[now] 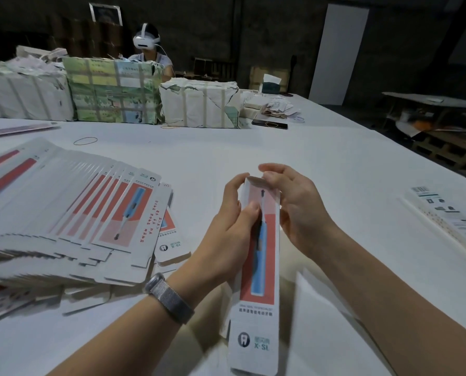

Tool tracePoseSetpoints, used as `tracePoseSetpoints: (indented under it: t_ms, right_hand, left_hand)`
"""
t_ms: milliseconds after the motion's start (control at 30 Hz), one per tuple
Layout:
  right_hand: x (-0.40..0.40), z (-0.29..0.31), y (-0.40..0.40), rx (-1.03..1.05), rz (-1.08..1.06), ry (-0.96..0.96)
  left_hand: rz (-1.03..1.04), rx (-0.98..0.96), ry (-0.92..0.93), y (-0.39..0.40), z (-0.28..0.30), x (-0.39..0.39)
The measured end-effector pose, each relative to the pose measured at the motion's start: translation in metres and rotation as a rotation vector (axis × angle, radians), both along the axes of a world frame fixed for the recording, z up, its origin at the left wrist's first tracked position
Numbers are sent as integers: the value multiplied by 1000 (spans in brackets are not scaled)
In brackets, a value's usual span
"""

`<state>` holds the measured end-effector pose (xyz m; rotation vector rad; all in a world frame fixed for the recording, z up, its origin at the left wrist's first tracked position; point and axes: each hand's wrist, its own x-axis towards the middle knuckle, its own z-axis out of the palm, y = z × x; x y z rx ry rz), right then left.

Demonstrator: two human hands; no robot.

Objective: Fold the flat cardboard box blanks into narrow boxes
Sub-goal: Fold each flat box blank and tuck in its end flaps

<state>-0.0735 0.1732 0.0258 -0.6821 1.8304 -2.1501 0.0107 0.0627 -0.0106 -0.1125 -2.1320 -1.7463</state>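
A narrow cardboard box [257, 316], white with a red panel and a blue toothbrush picture, is held lengthwise above the white table. My left hand [226, 229] grips its upper part from the left, thumb lying on the printed face. My right hand [294, 204] holds the far end from the right, fingers curled at the top flap. A fanned stack of flat box blanks [72, 213] lies on the table to the left. One folded box [448, 221] lies at the right edge.
Wrapped paper bundles [199, 103] stand in a row along the far side of the table [253, 150]. A rubber band [85, 141] and a dark phone [270, 123] lie near them. A person wearing a white headset [146, 42] sits behind the bundles.
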Motion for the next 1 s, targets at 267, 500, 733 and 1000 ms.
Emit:
tracePoseSetpoints:
  t_ms: [267, 500, 733, 1000]
  right_hand:
    - [1, 1, 2, -14, -56, 114]
    - [1, 2, 5, 3, -31, 74]
    - [-4, 5, 14, 14, 80, 17]
    - [-2, 3, 15, -15, 100, 59]
  left_hand:
    - [-60, -42, 26, -7, 2, -2]
    - [-107, -38, 26, -8, 3, 3]
    - [-133, -43, 40, -9, 1, 4]
    - [-95, 34, 33, -10, 4, 4]
